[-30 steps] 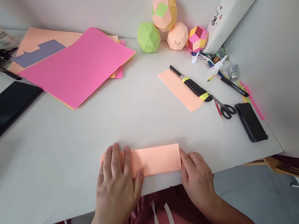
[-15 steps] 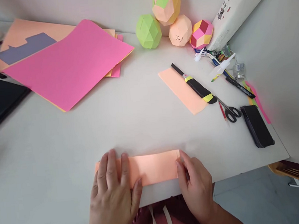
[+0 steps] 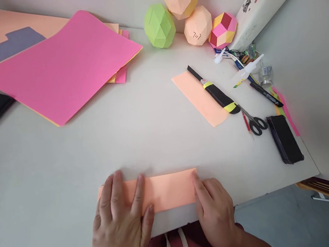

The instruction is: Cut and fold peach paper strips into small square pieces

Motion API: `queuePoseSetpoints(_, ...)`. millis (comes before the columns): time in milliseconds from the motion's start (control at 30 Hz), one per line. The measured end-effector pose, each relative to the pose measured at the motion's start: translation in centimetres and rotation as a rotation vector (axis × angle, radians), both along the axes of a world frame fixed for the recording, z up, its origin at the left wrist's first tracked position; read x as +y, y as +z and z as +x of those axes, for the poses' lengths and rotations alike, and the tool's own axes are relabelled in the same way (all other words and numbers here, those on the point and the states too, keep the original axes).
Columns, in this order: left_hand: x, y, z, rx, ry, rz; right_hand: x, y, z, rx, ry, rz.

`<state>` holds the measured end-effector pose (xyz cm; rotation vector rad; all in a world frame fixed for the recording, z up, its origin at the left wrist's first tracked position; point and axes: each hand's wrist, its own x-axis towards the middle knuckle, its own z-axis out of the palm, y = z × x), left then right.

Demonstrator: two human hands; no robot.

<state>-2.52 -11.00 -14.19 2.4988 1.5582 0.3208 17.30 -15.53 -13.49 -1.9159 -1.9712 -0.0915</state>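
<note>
A peach paper strip [image 3: 169, 191] lies along the front of the table, its surface smooth and its left part covered by my left hand [image 3: 120, 221]. That hand rests flat across the strip with the fingers spread, pressing it down. At the strip's right end is my right hand [image 3: 215, 210], its index fingertip on the upper right corner and the other fingers curled in. The thumb is partly hidden below the index finger, close to the short edge of the paper.
A cutter knife [image 3: 218, 95] lies on a second peach paper [image 3: 192, 93], beside scissors [image 3: 256, 124] and a black phone [image 3: 285, 139]. Pink sheets [image 3: 68, 66] are stacked at the left. Paper polyhedra, including a green ball [image 3: 159, 26], stand at the back near a white box [image 3: 258, 9].
My right index finger has moved from behind the strip's right edge onto its upper right corner. The thumb has dropped off the top surface. The view has shifted slightly; my left hand still presses.
</note>
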Motion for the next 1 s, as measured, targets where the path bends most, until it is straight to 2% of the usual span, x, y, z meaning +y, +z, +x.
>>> queuePoseSetpoints(133,-0.06,0.17,0.29,0.007,0.018,-0.002,0.00,-0.08,0.03,-0.009,-0.006,-0.005)
queuePoseSetpoints(367,-0.08,0.20,0.31,0.026,0.024,-0.013,0.05,-0.15,-0.12,0.199,-0.032,0.040)
queuePoseSetpoints(667,0.03,0.25,0.14,0.032,0.013,-0.003,0.27,-0.23,-0.23,-0.007,-0.025,0.012)
queuePoseSetpoints(1000,-0.23,0.17,0.50,0.002,0.067,-0.016,0.37,-0.46,-0.01,-0.121,-0.011,-0.001)
